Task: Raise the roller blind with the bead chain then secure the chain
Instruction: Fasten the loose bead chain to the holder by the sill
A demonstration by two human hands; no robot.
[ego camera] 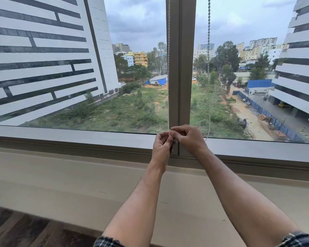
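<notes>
A white bead chain [168,68] hangs straight down along the left edge of the grey window mullion [185,68]. Its lower end meets my two hands at the foot of the mullion. My left hand [161,148] is closed around a small dark piece against the frame, partly hidden by the fingers. My right hand [187,138] pinches the bead chain just above it with thumb and forefinger. A second strand of bead chain [208,50] hangs to the right in front of the glass. The roller blind itself is out of view above.
The grey lower window frame [70,139] runs across the view, with a beige sill ledge [61,175] below it. Dark wooden floor [16,229] shows at bottom left. Buildings and a green plot lie beyond the glass.
</notes>
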